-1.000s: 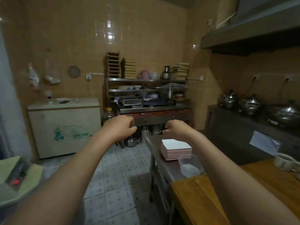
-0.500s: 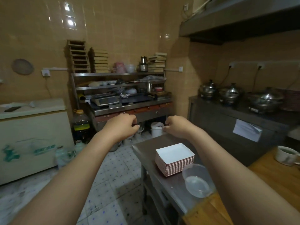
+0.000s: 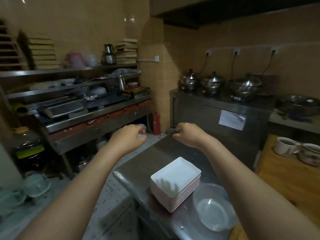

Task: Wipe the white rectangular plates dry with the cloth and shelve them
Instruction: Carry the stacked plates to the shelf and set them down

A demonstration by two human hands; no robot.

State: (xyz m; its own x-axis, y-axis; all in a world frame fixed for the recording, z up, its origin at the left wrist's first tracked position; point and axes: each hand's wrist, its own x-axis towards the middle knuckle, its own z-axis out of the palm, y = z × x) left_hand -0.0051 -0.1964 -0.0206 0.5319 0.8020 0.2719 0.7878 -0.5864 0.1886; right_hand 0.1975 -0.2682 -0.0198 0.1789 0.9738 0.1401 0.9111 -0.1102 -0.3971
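A stack of several white rectangular plates [image 3: 175, 181] with red edges sits on a steel table [image 3: 154, 156] below and between my arms. My left hand [image 3: 129, 139] and my right hand [image 3: 187, 134] are stretched out in front of me above the table's far end, fingers curled in, and nothing shows in either. Both hands are well beyond the stack and apart from it. No cloth is in view. A metal shelf rack [image 3: 69, 73] stands at the back left, loaded with kitchenware.
A clear plastic bowl [image 3: 213, 207] stands right next to the plates. A wooden counter [image 3: 284, 179] with two mugs [image 3: 285, 146] is on the right. Three steel pots [image 3: 212, 82] sit on a dark cabinet behind. Jugs and a bottle stand on the tiled floor at left.
My view has swung right and down, so the plate stack is nearer and lower in frame. Both hands stay outstretched and curled, holding the same pose.
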